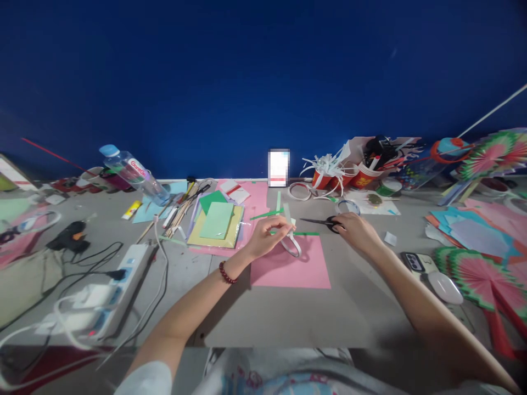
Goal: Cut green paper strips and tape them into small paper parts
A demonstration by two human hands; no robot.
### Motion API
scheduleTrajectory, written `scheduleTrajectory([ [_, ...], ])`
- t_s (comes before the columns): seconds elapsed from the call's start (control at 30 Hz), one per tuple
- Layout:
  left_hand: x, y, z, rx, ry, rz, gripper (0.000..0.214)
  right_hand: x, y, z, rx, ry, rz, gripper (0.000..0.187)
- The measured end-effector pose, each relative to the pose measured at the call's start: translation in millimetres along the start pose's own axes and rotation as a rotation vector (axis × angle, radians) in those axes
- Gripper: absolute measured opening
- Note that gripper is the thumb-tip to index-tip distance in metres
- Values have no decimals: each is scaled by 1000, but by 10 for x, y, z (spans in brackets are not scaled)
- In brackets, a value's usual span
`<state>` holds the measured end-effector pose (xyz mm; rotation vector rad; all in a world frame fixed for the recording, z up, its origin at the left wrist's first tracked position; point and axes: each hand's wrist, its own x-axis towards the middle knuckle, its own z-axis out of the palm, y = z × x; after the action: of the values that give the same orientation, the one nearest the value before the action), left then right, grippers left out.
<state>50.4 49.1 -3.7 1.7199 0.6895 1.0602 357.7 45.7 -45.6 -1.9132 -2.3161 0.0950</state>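
Note:
My left hand (269, 235) is closed, thumb and fingers pinching a roll of tape (293, 248) with a white ring. The roll hangs over a pink sheet of paper (292, 272) lying on the table. Green strips (307, 234) run along the sheet's far edge. To the right, my right hand (353, 227) grips the black handles of a pair of scissors (319, 221), whose blades point left toward the tape. Part of the handles is hidden under the fingers. Another tape roll (348, 207) lies just beyond my right hand.
Stacked coloured papers (218, 220) lie left of the pink sheet. A phone (279, 168) stands against the blue wall. Red cups (364, 176) hold paper strips and pens. A power strip (127, 288) and a bottle (135, 173) are at left; pink paper fans (486, 274) lie right.

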Motion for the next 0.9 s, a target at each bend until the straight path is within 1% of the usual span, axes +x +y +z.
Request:
scheduleTrajectory([
  [0.07,-3,-6,-3,0,-11,2,27,14,-28,-80,-18,-47,-10,25],
  [0.13,-4,-15,-3,11,-9,5,27,15,-26,-183,11,-94,39,24],
  [0.2,-3,-20,1,33,5,3,29,-1,13,-299,96,-131,97,24],
  [0.27,0,-20,5,48,13,-7,30,-33,71,-425,214,-136,115,24],
  [0.37,5,-14,6,47,26,-27,32,-108,114,-625,389,-140,69,24],
  [0.47,7,-12,4,33,31,-35,30,-200,31,-808,535,-225,-9,28],
  [0.53,6,-13,5,24,32,-31,30,-250,-87,-900,548,-307,-71,28],
  [0.6,5,-13,8,29,35,-28,30,-276,-219,-956,497,-388,-122,25],
  [0.67,2,-14,12,40,35,-32,31,-276,-336,-979,434,-418,-153,21],
  [0.77,-5,-19,17,45,41,-26,31,-243,-448,-974,386,-410,-177,20],
  [0.9,-9,-31,22,44,40,-13,30,-202,-493,-960,379,-404,-159,19],
])
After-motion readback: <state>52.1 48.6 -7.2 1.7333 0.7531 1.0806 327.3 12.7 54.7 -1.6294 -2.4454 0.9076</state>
